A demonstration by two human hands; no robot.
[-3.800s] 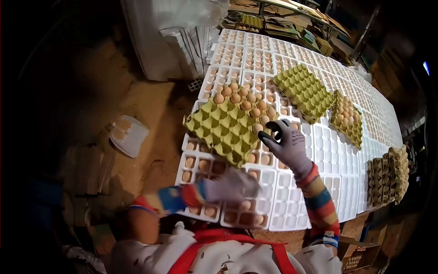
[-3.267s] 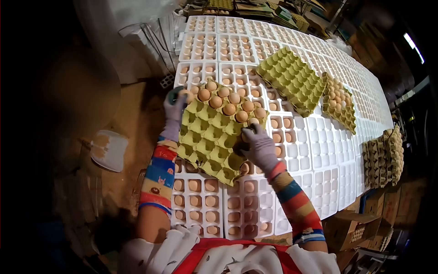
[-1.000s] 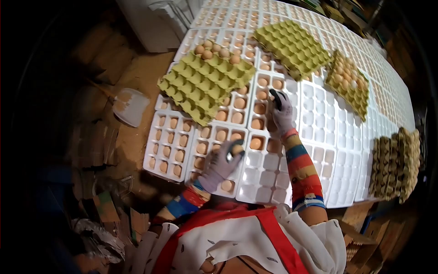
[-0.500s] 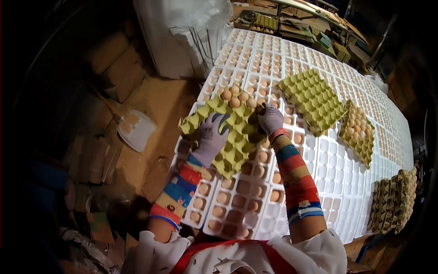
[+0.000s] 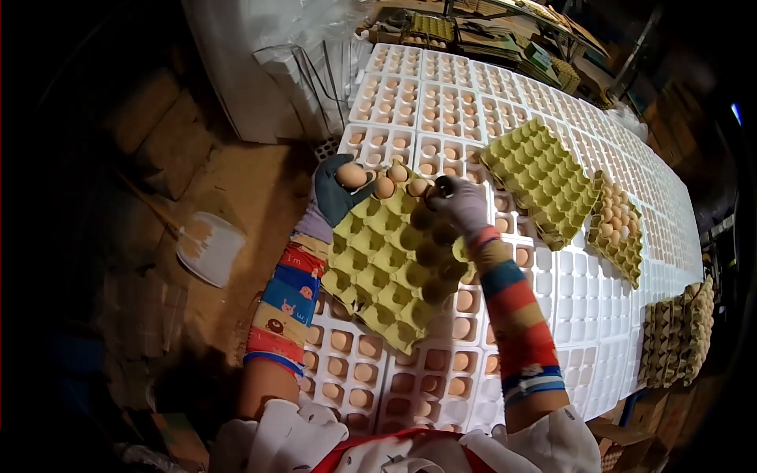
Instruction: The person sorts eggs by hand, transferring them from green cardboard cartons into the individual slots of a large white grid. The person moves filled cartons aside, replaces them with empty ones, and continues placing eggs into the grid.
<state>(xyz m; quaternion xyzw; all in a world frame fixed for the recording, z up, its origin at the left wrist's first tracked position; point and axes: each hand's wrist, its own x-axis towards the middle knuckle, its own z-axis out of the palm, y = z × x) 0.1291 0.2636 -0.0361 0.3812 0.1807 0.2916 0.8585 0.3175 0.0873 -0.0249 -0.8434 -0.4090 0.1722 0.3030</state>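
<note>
My left hand [image 5: 334,193], in a glove with a dark palm, is turned palm up and holds a brown egg [image 5: 351,175] at the far left of a yellow-green egg tray [image 5: 382,260]. Three eggs [image 5: 384,188] sit at that tray's far edge, between my hands. Over its far right corner, my gloved right hand [image 5: 459,203] has its fingers closed; what they grip is hidden. The egg tray lies tilted on white foam egg trays [image 5: 371,347], whose compartments partly hold eggs.
To the right lie another yellow-green egg tray [image 5: 544,181] and one partly filled with eggs [image 5: 615,225]. A stack of egg trays [image 5: 676,335] stands at the right edge. White foam trays cover the table. A white dustpan [image 5: 213,248] is on the floor at left.
My left hand has moved from the tray's middle to its far left, turned palm up and taken an egg. Fewer eggs sit on the tray. It appears lower in view.
</note>
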